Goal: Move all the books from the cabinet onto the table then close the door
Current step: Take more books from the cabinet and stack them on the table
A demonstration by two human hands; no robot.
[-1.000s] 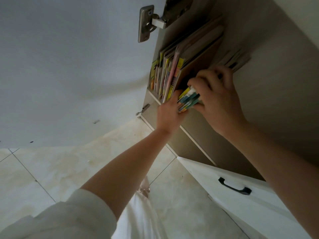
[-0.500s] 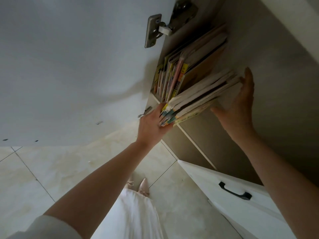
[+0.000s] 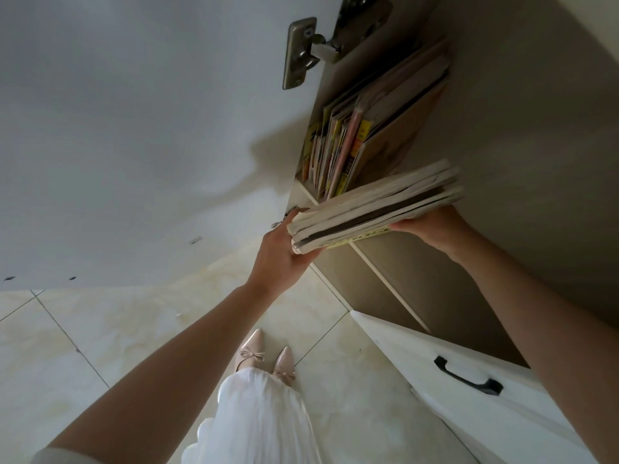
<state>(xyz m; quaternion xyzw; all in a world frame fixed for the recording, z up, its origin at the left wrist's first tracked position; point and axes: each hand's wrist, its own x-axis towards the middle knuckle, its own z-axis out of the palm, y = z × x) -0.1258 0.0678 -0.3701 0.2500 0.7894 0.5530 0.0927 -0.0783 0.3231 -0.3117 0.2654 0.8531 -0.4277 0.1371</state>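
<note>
Both hands are clamped on a stack [image 3: 378, 204] of thin books, held flat-ish and tilted, pages toward the camera. Left hand [image 3: 281, 259] grips the near end, fingers wrapped under and around that edge. Right hand [image 3: 432, 227] props up the far end from below, palm up, so you mostly see the heel of it; can't tell exactly how the fingers sit since the stack hides them.

Stack sits just in front of the cabinet [image 3: 522, 135] opening, out past the shelf edge [image 3: 371, 262], not resting on it as far as I can see.

More books [image 3: 365, 128] stand upright inside the cabinet, just behind and above the stack, leaning against each other at the left side of that compartment, next to the hinge [image 3: 304, 51]. Lots of yellow and pink spines in there.

The door [image 3: 134, 128] is swung wide open, left of the cabinet, filling most of the upper left. Below the cabinet opening there's a white drawer front [image 3: 502, 413] with a black handle [image 3: 467, 380], sitting under the right forearm.

Down on the tile floor [image 3: 100, 346], left of the drawer, you get pink pointy shoes [image 3: 264, 358] with bows and a white skirt [image 3: 258, 420].
</note>
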